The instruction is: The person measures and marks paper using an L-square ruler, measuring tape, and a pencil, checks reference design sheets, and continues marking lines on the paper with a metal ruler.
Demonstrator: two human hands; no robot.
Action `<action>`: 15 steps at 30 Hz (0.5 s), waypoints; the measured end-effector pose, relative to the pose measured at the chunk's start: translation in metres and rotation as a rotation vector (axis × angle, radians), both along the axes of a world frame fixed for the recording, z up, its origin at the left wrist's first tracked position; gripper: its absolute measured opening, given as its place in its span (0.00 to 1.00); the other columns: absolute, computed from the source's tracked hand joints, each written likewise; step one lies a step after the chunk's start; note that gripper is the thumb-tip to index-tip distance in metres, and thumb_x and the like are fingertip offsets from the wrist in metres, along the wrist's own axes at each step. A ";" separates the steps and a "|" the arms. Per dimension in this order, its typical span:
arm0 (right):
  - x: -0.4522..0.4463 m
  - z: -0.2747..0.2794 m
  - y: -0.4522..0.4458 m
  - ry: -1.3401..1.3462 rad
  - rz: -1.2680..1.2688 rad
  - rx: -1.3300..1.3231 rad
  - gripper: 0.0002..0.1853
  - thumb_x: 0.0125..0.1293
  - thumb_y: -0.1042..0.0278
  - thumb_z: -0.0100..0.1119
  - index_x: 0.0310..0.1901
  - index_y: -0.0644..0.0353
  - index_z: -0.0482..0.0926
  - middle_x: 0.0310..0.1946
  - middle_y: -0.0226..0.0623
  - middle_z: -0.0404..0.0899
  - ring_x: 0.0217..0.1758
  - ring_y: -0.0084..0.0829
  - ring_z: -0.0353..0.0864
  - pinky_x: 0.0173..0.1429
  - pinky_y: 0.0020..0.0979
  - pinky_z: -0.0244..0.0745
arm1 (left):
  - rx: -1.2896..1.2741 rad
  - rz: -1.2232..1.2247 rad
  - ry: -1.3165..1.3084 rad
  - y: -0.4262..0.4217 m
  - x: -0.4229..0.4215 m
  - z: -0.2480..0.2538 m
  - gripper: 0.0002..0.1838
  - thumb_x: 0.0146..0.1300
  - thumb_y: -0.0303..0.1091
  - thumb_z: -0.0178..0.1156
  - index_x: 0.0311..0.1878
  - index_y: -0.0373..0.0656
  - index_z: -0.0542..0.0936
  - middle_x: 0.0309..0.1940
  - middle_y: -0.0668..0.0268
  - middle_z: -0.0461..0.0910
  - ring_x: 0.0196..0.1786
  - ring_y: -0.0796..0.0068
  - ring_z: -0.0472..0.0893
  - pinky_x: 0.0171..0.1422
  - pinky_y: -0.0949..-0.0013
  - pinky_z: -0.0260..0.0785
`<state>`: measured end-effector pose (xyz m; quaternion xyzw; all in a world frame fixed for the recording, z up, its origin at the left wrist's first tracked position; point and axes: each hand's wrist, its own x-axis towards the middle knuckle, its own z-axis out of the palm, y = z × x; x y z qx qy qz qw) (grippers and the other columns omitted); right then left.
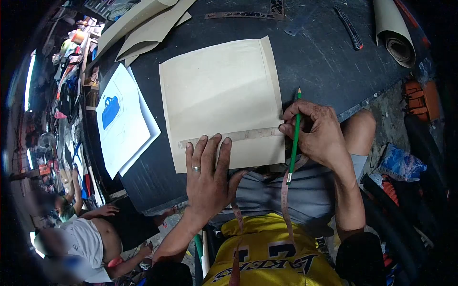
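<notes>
A sheet of tan pattern paper [219, 90] lies on the dark table, with a fold or line along its right side. Across its lower part runs a worn measuring tape [248, 135] with small markings. My left hand [208, 164] lies flat, fingers spread, pressing the tape and paper; a ring is on one finger. At the paper's right edge my right hand [315, 131] holds a green pencil [295, 143], its point up and away from the paper. Its thumb and forefinger meet near the tape's right end; whether they pinch the tape is unclear.
White sheets with a blue bag drawing [111, 112] lie left. Folded tan paper [143, 35], a metal square [245, 15], a box cutter [349, 29] and a paper roll [398, 45] are at the back. Another person [90, 243] sits at lower left.
</notes>
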<state>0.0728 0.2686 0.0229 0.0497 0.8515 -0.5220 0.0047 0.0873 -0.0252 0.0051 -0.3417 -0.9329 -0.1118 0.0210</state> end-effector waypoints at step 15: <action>0.001 -0.003 0.000 -0.024 -0.006 0.039 0.10 0.63 0.76 0.80 0.42 0.63 0.87 0.29 0.29 0.83 0.31 0.15 0.79 0.37 0.25 0.73 | 0.014 0.004 0.001 0.000 0.001 -0.004 0.47 0.72 0.52 0.73 0.86 0.43 0.65 0.79 0.44 0.66 0.82 0.35 0.65 0.87 0.25 0.51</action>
